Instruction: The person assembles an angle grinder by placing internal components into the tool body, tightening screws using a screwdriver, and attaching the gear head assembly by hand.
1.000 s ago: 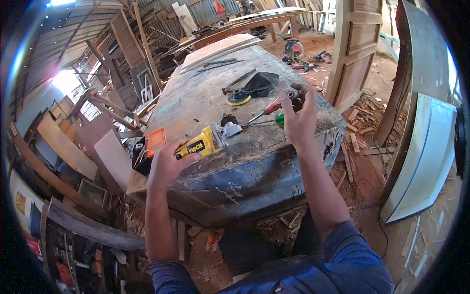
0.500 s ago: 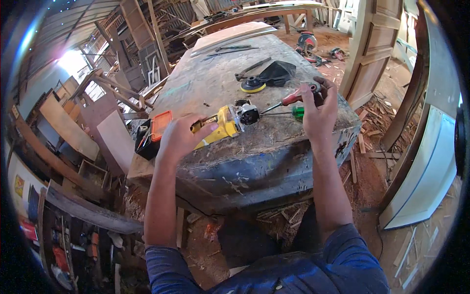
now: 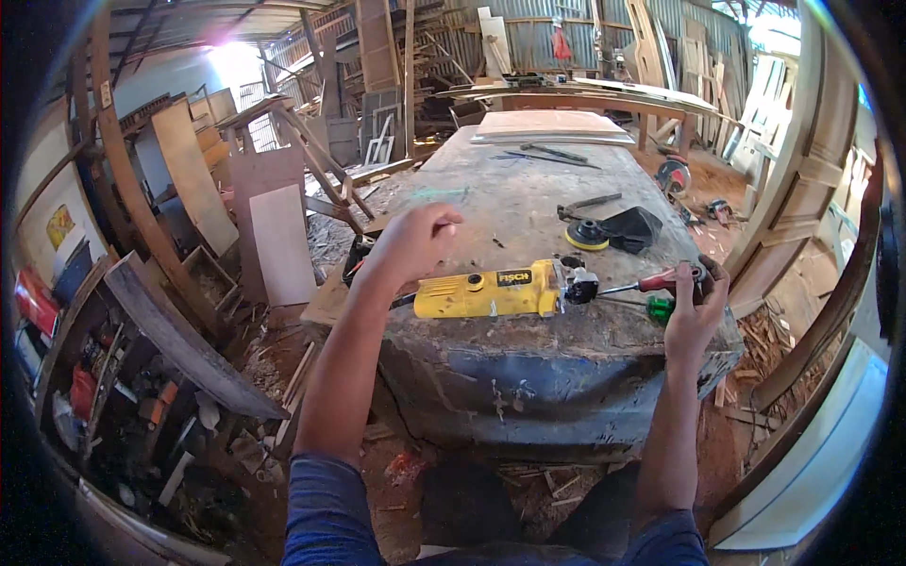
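Observation:
On the near edge of the workbench (image 3: 528, 208) lies a yellow angle grinder (image 3: 491, 292), its dark gear head pointing right. Just above its rear end hovers my left hand (image 3: 411, 247), apart from it, fingers loosely curled and nothing seen in them. My right hand (image 3: 694, 307) grips a red-handled screwdriver (image 3: 661, 280), with the tip close to the grinder's head. A round metal piece (image 3: 698, 272) shows among the right fingers; I cannot make out its kind. Beneath that hand rests a green-handled screwdriver (image 3: 660, 308). A dark box (image 3: 359, 253) is partly hidden behind my left forearm.
Beyond the grinder lie a yellow-edged backing pad (image 3: 587, 234), a black pouch-like piece (image 3: 632, 229) and a dark hand tool (image 3: 590, 205). Flat boards (image 3: 552, 125) cover the bench's far end. A panelled door (image 3: 802, 203) stands right; wood scraps litter the floor.
My left hand has let go of the grinder and lifted off it. The right hand still holds the red screwdriver by the grinder's head. The view has swung, shifting the bench rightward.

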A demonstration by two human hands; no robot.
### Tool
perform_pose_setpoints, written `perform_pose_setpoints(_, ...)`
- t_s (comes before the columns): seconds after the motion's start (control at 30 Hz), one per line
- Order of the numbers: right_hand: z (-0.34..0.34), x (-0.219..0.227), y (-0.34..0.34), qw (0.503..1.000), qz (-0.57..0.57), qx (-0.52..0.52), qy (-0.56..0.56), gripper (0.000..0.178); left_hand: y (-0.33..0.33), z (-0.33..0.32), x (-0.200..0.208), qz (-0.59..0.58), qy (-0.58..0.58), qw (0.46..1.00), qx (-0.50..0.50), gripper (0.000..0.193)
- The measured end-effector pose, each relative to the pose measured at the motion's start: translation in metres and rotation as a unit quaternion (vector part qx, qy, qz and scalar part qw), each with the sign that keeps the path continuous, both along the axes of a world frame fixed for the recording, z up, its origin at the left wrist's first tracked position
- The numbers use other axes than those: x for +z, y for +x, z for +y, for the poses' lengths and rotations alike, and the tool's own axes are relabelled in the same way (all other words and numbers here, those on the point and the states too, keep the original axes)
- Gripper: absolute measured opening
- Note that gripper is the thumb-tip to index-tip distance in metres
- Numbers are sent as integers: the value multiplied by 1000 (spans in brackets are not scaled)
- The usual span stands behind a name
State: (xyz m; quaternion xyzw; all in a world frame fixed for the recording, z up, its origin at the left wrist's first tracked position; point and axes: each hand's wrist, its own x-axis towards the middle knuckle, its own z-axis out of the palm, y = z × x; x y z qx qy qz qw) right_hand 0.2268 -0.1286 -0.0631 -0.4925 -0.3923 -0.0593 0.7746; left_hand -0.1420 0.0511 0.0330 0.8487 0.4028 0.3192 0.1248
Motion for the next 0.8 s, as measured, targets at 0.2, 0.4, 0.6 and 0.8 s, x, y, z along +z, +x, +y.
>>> perform_pose_setpoints(0.2, 11, -9, 12, 1000, 19, 19, -15, 39, 26, 69, -26, 251, -32, 964, -75, 32)
perform_pose_setpoints(0.4, 6, -7, 10, 1000, 25, 17, 2, 38, 23, 60, 0, 353, -35, 935, -18, 41)
perform_pose_setpoints(0.6, 5, -2, 2, 999, 27, 28, -8, 38, 10, 79, -24, 372, -15, 928, 9, 38)
perform_pose_setpoints(0.8, 7, -4, 4, 1000, 15, 15, -12, 39, 28, 95, -45, 399, 69, 912, 61, 26)
